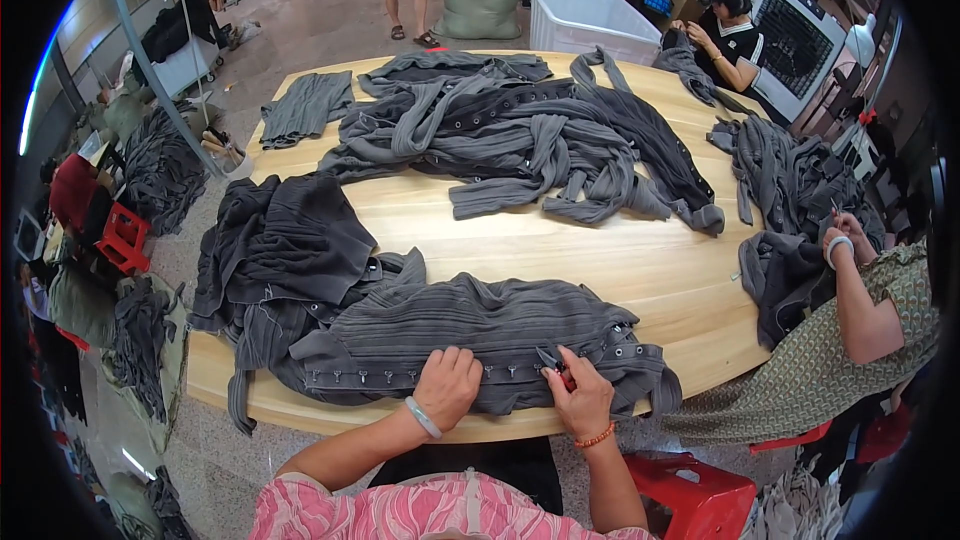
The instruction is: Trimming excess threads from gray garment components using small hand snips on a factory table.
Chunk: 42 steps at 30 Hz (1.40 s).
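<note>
A dark grey ribbed garment [480, 315] is spread along the near edge of the table, with a row of metal hooks and eyelets on its front band. My left hand [447, 387] is closed over that band, its fingers curled on the cloth. Just right of it, my right hand [582, 395] is closed around small dark thread snips [549, 358], their tips against the band beside a hook. Part of the snips is hidden by my fingers. A heap of darker ribbed garments [285, 240] adjoins the spread garment on the left.
More grey garments [500, 130] cover the far half of the wooden table [430, 225]. At the right, a co-worker's hands [845, 235] handle dark cloth; another person [735, 40] works at the far right corner. A white bin [590, 20] and a red stool [690, 495] stand nearby.
</note>
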Each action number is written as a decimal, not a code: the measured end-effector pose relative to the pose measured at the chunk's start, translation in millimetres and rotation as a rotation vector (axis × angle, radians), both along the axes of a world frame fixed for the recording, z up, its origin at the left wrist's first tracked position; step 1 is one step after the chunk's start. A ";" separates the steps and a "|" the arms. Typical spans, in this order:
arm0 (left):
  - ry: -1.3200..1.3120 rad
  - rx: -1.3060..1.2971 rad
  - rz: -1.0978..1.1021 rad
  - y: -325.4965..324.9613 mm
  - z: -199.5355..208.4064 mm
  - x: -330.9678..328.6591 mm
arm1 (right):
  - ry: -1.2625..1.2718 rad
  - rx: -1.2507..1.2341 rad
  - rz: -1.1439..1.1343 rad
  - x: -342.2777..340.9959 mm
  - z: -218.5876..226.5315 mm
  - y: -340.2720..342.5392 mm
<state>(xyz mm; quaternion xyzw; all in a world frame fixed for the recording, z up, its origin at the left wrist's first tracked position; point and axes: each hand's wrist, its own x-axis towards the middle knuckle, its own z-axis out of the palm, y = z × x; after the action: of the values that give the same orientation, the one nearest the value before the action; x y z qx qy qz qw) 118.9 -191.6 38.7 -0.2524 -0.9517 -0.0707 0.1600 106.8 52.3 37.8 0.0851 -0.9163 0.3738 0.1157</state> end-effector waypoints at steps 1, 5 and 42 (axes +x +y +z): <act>-0.015 0.011 0.009 -0.3 -1.5 -1.5 | -0.028 -0.002 -0.012 -0.7 -0.7 0.6; -0.163 0.355 0.000 -7.2 3.0 -15.7 | 0.009 -0.020 -0.006 -9.6 5.0 -0.3; -1.060 0.112 -0.003 -106.7 65.5 84.3 | 0.054 -0.017 -0.061 -0.2 23.7 10.7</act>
<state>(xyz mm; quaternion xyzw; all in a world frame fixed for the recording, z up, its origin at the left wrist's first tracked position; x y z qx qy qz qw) 203.2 -298.2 104.3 -0.1743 -0.8964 -0.2395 -0.3297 106.6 62.9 61.4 0.0663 -0.9119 0.3752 0.1524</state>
